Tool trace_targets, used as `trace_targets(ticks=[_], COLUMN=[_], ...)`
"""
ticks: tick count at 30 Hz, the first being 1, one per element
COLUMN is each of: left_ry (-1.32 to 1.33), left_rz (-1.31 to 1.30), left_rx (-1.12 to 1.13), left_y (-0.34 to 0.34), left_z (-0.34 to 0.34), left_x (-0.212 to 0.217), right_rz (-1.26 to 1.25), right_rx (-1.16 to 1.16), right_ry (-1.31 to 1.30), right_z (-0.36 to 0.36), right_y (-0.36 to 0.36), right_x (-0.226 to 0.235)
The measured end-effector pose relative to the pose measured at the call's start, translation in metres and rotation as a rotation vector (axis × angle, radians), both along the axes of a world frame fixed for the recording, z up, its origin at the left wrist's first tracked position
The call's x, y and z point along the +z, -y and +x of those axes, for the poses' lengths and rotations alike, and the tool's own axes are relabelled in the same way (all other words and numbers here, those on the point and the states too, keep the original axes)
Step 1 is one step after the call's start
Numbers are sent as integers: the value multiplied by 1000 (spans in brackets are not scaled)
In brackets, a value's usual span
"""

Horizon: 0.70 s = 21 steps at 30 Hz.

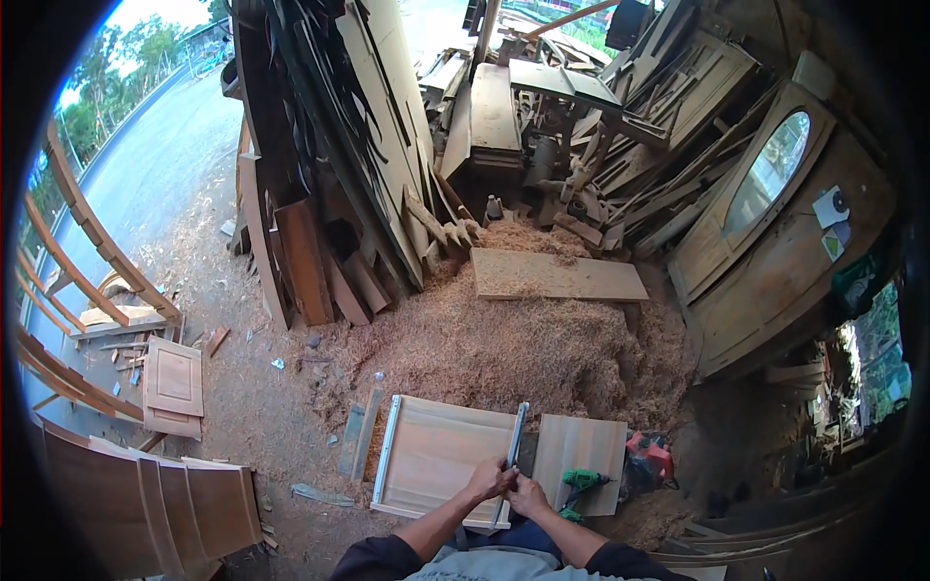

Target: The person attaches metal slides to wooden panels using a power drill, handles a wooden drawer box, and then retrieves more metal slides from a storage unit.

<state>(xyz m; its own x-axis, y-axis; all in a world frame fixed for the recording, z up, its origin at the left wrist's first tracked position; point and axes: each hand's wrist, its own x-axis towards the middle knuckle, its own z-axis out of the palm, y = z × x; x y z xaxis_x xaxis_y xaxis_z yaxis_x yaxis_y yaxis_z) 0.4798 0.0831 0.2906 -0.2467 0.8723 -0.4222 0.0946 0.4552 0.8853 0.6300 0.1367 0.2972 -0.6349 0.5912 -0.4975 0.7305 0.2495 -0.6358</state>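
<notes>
A flat wooden drawer lies on the ground before me. A metal drawer slide runs along its left edge, and another metal slide runs along its right edge. My left hand is closed on the right-hand slide, over its near half. Against it, my right hand is closed too, fingertips meeting the left hand's; whatever is between its fingers is hidden. Just right of my hands, a green cordless drill rests on a light wooden panel, its bit pointing right.
Beyond the panel's right side is a red case. Wood shavings are heaped ahead, with a board on them. Tall planks lean at the left; a wooden door leans at the right. Narrow strips lie left of the drawer.
</notes>
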Motion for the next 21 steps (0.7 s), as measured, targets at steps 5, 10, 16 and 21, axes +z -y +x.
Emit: trace_targets(ticks=[5, 10, 16, 21], left_ry=[-166, -331, -501, -556], left_rz=[-58, -273, -588, -577], left_rx=[92, 207, 61, 18], left_y=[-6, 34, 70, 49], left_z=[36, 88, 152, 177], left_x=[-53, -119, -156, -165], right_rz=[-46, -126, -416, -92], right_rx=[31, -34, -155, -27], right_ry=[27, 240, 108, 64], right_z=[22, 69, 65, 63], right_y=[-35, -79, -54, -44], right_x=[-53, -181, -235, -268])
